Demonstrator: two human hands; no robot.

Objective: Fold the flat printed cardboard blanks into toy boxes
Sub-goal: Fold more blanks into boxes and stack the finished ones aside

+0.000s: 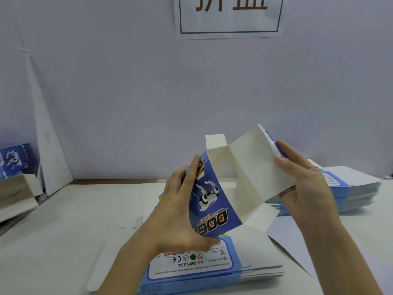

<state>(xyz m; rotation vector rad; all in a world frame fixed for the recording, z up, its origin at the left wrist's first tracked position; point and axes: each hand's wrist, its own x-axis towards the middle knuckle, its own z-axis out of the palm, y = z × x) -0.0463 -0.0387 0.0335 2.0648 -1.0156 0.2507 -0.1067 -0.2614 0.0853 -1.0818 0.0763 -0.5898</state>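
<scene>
While the half-folded blue-and-white printed cardboard box (234, 179) is held above the white table (63, 220), its printed side is gripped by the left hand (178, 211), its white panel by the right hand (306, 186); a stack of flat blue blanks (212, 267) lies beneath, a second stack (350, 188) partly hidden behind.

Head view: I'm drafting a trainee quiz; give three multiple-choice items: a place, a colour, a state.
1. Where does the nearest stack lie? A on the table, below the held blank; B on the wall; C on a shelf.
2. The blank's printed side is mainly: A red; B blue; C green.
3. The blank is: A flat on the stack; B a closed box; C partly folded, held up.
Key: 1 A, it lies on the table under the blank; 2 B, its print is blue; 3 C, left hand and right hand grip its bent panels.
</scene>
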